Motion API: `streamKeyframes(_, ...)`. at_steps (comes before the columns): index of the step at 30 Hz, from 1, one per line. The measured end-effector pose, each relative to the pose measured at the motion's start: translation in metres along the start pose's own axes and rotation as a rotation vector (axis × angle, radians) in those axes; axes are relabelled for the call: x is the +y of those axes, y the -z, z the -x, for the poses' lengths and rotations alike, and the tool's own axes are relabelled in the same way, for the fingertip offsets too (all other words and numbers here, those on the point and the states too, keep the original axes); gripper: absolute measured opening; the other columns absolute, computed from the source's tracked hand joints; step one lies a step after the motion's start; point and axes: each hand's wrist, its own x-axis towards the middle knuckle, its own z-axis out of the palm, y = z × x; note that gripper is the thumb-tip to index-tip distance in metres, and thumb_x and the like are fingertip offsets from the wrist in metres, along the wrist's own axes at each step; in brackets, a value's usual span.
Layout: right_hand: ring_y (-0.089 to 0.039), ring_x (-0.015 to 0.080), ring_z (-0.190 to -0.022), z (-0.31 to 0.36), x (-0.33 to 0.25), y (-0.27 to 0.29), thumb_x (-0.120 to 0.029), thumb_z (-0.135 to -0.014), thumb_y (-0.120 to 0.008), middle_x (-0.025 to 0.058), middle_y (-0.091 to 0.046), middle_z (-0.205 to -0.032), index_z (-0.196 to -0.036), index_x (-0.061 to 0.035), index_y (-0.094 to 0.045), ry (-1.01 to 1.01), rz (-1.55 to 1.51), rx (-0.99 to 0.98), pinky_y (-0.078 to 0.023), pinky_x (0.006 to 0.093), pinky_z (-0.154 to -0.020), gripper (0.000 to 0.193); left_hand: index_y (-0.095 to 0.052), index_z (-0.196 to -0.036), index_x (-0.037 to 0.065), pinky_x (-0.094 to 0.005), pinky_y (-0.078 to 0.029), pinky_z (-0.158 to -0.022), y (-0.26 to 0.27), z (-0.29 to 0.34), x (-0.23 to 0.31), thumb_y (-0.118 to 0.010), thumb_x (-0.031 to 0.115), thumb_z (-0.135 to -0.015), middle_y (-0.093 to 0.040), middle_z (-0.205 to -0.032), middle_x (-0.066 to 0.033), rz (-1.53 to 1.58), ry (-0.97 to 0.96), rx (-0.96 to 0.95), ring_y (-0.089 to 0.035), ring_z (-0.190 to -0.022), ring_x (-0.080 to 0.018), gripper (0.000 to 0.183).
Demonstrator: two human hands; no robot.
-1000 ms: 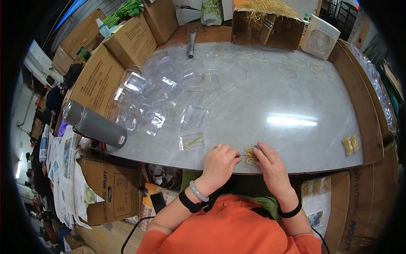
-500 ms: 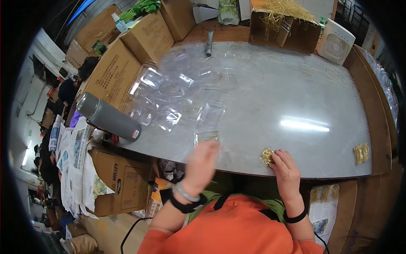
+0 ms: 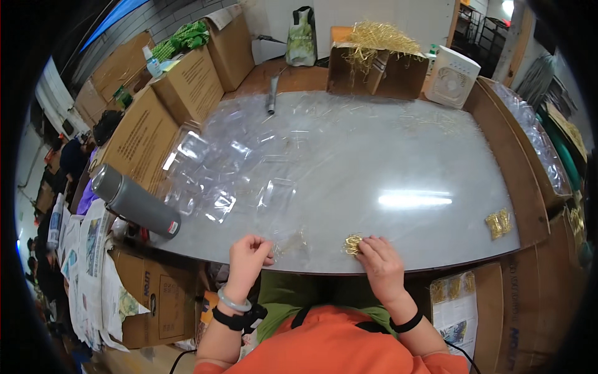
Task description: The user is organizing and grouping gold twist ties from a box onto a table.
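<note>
My left hand is by the near edge of the table, fingers pinched at the left end of a clear plastic tray. The tray is blurred and see-through, with some thin gold strands showing at its right end. To its right lies a small bunch of gold wire pieces. My right hand rests on the table with its fingertips closed on the bunch's right side. Another clear tray lies farther off, beside a spread of clear plastic trays on the left.
A grey bottle leans at the left edge near cardboard boxes. Gold wire heaps on an open carton at the back, beside a white fan. Gold bundles lie at right. A dark tube stands at the back.
My left hand has come down and left toward the near edge, and the small tray has shifted nearer. My right hand stays at the gold bunch. The whole view has shifted.
</note>
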Motion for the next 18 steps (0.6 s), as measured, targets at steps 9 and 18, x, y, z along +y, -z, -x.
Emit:
streamKeyframes(9,-0.068,0.0317,-0.106,-0.001,-0.009,-0.008,-0.007,-0.081,-0.077,0.0112,-0.069,-0.110,-0.111,-0.0052,-0.067,0.001,-0.022,-0.006,-0.054,0.0470,-0.098,0.032,-0.060,-0.099,0.000,-0.0290,-0.062,-0.076,-0.001,0.068,-0.035,-0.060,0.008,-0.101,-0.070,-0.114,-0.0179,0.284,0.413,-0.594,-0.071,-0.088,-0.0172,0.008)
streamKeyframes(18,-0.065,0.0312,-0.114,0.023,-0.044,-0.008,-0.009,-0.079,-0.078,0.0092,-0.070,-0.112,-0.110,-0.0038,-0.068,0.198,-0.152,-0.154,-0.051,0.0480,-0.103,0.034,-0.053,-0.107,-0.002,-0.0381,-0.061,-0.091,-0.047,0.061,-0.067,-0.054,0.011,-0.105,-0.063,-0.116,-0.0136,0.579,0.351,-0.510,-0.067,-0.103,-0.0202,0.013)
